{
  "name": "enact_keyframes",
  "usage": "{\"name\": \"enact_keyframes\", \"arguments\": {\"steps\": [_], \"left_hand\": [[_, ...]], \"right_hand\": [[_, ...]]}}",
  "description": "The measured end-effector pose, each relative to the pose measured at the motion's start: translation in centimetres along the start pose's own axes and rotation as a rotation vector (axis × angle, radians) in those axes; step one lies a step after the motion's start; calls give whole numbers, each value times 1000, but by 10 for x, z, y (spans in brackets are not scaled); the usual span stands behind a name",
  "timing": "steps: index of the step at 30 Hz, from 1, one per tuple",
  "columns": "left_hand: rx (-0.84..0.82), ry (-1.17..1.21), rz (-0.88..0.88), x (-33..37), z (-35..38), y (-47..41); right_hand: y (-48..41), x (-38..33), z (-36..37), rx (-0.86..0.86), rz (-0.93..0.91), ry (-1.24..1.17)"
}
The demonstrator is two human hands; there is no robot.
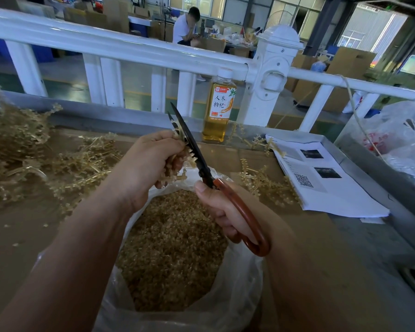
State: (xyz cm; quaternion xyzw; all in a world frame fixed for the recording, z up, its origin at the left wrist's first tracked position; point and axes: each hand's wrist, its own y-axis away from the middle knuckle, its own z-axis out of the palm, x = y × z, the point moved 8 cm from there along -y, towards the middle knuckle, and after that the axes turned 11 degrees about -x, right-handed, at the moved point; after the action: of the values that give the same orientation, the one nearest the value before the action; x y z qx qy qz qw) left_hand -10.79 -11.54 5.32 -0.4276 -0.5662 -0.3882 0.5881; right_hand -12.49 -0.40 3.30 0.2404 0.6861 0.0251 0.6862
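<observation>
My left hand grips a bundle of tan plastic sprue pieces above a clear plastic bag. My right hand holds black scissors by their brown handles, fingers through the loop. The blades are slightly apart and meet the sprue right beside my left fingers. Directly below, the bag stands open and is filled with several small tan cut parts.
Piles of uncut tan sprues lie at the left and to the right. A bottle of amber drink stands at the table's back edge. Printed sheets lie right. A white railing runs behind, with a seated person beyond.
</observation>
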Motion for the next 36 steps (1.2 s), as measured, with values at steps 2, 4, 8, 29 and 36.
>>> {"name": "enact_keyframes", "arguments": {"steps": [2, 4, 8, 29, 36], "left_hand": [[-2, 4, 1, 0, 0, 0], [-10, 3, 5, 0, 1, 1], [-18, -12, 7, -1, 0, 1], [28, -53, 26, 1, -2, 2], [63, -99, 13, 1, -2, 2]], "right_hand": [[0, 2, -5, 35, 24, 78], [1, 4, -12, 129, 4, 230], [0, 9, -17, 184, -1, 324], [-9, 18, -22, 157, -53, 237], [-6, 12, -21, 197, -42, 403]]}}
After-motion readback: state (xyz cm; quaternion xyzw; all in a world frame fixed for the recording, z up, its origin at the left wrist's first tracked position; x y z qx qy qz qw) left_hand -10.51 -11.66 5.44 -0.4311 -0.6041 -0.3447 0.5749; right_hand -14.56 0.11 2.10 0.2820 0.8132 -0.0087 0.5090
